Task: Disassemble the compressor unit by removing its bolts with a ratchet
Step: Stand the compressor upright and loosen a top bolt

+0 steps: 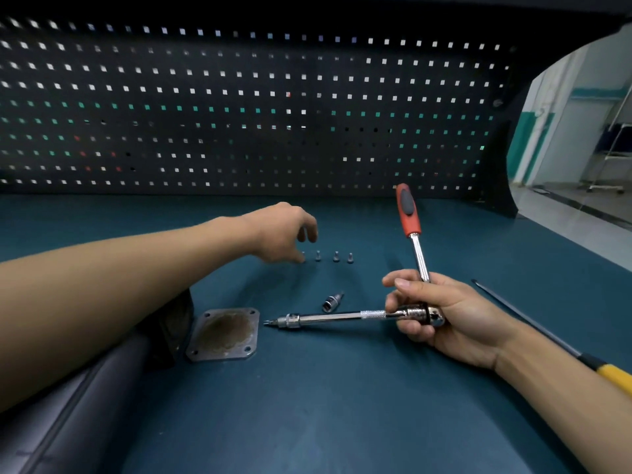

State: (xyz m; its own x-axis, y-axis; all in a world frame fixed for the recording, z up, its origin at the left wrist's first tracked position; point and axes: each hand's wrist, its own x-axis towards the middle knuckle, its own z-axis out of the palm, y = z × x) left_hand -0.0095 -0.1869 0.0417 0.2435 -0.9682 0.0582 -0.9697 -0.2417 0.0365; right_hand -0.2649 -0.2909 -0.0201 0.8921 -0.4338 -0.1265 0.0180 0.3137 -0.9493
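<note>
My right hand [441, 316] grips the head of a chrome ratchet [408, 213] whose red and grey handle points up and away. A long extension bar [328, 318] with a bit at its tip sticks out leftward from the ratchet head, just above the bench. My left hand [284, 234] reaches over a row of small bolts [337, 256] standing on the blue bench, fingers hanging loosely curled, its fingertips at the leftmost bolt. A square metal cover plate [224, 335] with corner holes lies flat beside the dark compressor body [102, 371], which my left forearm partly hides.
A loose socket [331, 301] lies between the bolts and the extension bar. A long screwdriver with a yellow handle [612, 371] lies at the right. A black pegboard [239, 107] walls off the back of the blue bench [325, 405].
</note>
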